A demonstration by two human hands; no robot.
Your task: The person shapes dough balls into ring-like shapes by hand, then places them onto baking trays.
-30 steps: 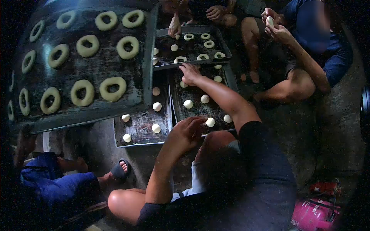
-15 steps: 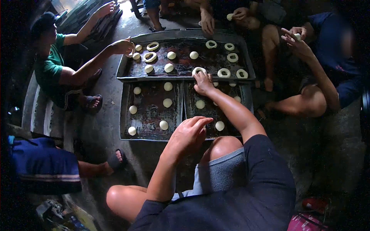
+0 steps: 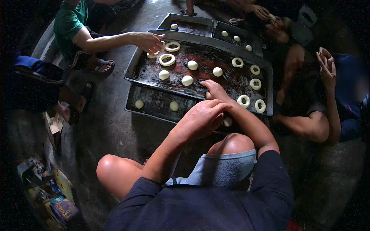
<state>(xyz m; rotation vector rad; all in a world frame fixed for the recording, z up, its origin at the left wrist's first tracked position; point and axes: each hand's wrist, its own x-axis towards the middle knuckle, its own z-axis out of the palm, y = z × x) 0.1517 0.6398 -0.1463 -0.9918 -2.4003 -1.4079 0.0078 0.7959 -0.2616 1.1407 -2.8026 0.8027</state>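
My left hand (image 3: 201,117) hovers palm down, fingers bent together, over the near edge of a lower dark tray (image 3: 154,101); its palm is hidden. A dough ball (image 3: 228,121) lies just right of it. My right hand (image 3: 215,90) reaches further and rests flat at the front rim of a large upper tray (image 3: 266,77). That tray carries dough balls (image 3: 187,80) and dough rings (image 3: 243,101). The lower tray holds two dough balls (image 3: 174,106).
A person in a green shirt reaches a hand (image 3: 148,40) to rings (image 3: 167,59) at the big tray's far left. Another person's hands (image 3: 327,65) are raised at the right. More trays (image 3: 189,27) lie behind. Clutter (image 3: 58,200) sits at the lower left.
The view swung down and left. The overhead tray of rings has gone from sight. My right hand drew back from a dough ring to the big tray's front rim; my left hand stays hovering.
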